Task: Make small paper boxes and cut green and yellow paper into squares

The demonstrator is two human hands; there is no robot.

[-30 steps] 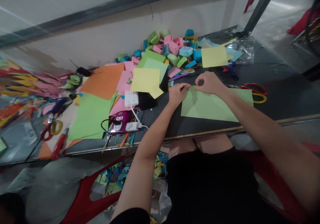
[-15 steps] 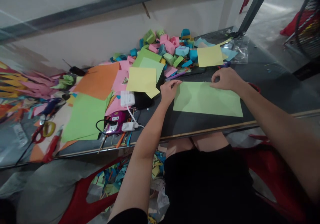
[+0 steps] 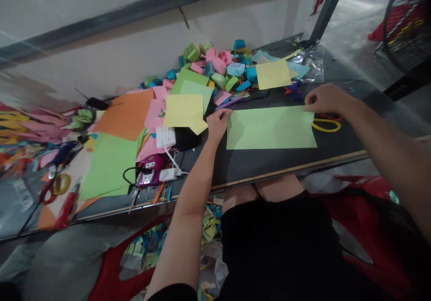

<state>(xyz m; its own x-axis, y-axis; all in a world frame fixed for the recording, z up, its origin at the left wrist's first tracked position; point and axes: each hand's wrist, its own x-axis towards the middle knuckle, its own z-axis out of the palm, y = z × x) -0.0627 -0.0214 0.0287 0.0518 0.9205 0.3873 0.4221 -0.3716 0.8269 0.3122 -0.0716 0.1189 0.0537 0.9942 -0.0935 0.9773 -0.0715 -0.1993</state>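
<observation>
A light green sheet of paper (image 3: 271, 128) lies on the dark table in front of me, its long side across my view. My left hand (image 3: 218, 122) pinches its far left corner between thumb and fingers. At the far right corner, my right hand (image 3: 323, 100) has its thumb and fingertips closed on the paper's edge. Just right of the sheet, partly beneath my right forearm, lie scissors with yellow and red handles (image 3: 328, 124). A purple pen-like item (image 3: 229, 102) rests beyond the left corner.
Colourful folded paper pieces (image 3: 218, 67) are heaped against the wall. Yellow sheets (image 3: 184, 110), an orange sheet (image 3: 126, 112) and green sheets (image 3: 109, 164) lie to the left, near a purple power socket (image 3: 150, 168). A fan (image 3: 407, 27) stands at the far right.
My right hand has moved right along the sheet's far edge to its corner. The sheet now lies straighter, and the yellow scissor handle has come into view. My left hand keeps its corner.
</observation>
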